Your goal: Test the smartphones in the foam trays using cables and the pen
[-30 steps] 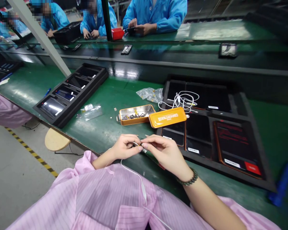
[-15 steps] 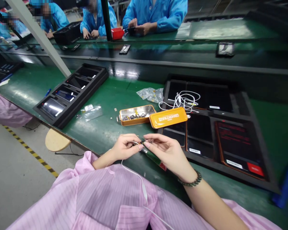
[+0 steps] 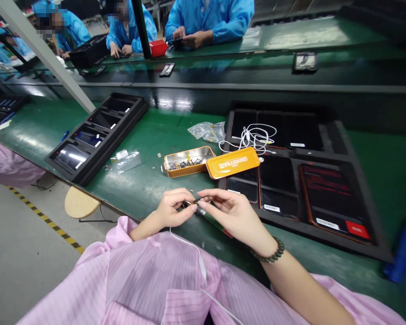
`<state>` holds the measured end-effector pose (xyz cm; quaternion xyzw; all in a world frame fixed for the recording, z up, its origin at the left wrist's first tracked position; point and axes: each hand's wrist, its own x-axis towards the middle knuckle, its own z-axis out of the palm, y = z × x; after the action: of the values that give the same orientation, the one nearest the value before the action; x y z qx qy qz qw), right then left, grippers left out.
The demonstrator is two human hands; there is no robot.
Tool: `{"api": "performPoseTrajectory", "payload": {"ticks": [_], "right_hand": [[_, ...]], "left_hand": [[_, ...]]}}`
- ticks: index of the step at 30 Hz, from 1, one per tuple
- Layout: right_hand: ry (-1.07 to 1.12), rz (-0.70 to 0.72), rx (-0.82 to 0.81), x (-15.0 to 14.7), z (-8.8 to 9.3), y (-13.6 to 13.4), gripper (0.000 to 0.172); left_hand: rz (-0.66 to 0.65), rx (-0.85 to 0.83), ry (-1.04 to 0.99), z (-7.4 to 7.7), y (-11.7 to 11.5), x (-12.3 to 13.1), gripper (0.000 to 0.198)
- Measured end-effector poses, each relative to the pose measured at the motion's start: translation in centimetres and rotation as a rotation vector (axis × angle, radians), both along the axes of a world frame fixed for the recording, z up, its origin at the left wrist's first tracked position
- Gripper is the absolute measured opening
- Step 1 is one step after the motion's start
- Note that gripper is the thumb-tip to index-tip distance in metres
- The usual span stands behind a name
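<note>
My left hand [image 3: 175, 208] is closed, its thumb and fingers pinching a thin white cable [image 3: 186, 242] that hangs over my lap to a white in-line piece [image 3: 202, 269]. Fingertip to fingertip with it, my right hand [image 3: 232, 215] pinches a small dark part [image 3: 199, 201], too small to name. Both hands meet just above the table's near edge. Beyond them stands an open orange tin [image 3: 188, 172] holding several small dark parts. Its orange lid [image 3: 233, 164] leans between the tin and the right-hand tray. Something partly hidden lies under my right hand.
At right, a black foam tray [image 3: 340, 135] holds several dark-screened devices, with a tangled white cable [image 3: 248, 135] on top. Another black tray [image 3: 120, 131] sits at left. Plastic bags [image 3: 208, 132] lie behind the tin. Across the raised line, people in blue work.
The whole view has shifted slightly, so the scene sits a little further left and up. My hands stay together, the right fingertips slightly shifted over the small dark part.
</note>
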<state>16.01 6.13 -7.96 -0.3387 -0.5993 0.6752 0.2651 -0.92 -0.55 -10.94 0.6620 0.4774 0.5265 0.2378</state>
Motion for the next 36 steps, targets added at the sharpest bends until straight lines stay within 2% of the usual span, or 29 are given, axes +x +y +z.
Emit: {"api": "performPoseTrajectory", "payload": {"ticks": [10,19,27,33,36], "right_hand": [[-0.003,-0.039,0.088,0.0,0.4,-0.4,0.039],[0.010,-0.047,0.030,0.0,0.4,0.0,0.044],[-0.021,-0.113,0.198,-0.6,-0.4,-0.6,0.030],[-0.001,-0.113,0.210,-0.8,-0.7,-0.6,0.020],[-0.034,-0.133,0.311,-0.9,-1.0,-0.8,0.016]], "left_hand": [[0.000,0.024,-0.018,-0.1,0.1,0.0,0.021],[0.013,-0.072,-0.070,-0.6,0.2,-0.1,0.030],[0.039,-0.122,-0.077,-0.7,0.2,0.0,0.024],[0.065,-0.155,-0.068,-0.6,0.1,-0.1,0.019],[0.085,-0.168,-0.080,-0.5,0.2,-0.1,0.022]]}}
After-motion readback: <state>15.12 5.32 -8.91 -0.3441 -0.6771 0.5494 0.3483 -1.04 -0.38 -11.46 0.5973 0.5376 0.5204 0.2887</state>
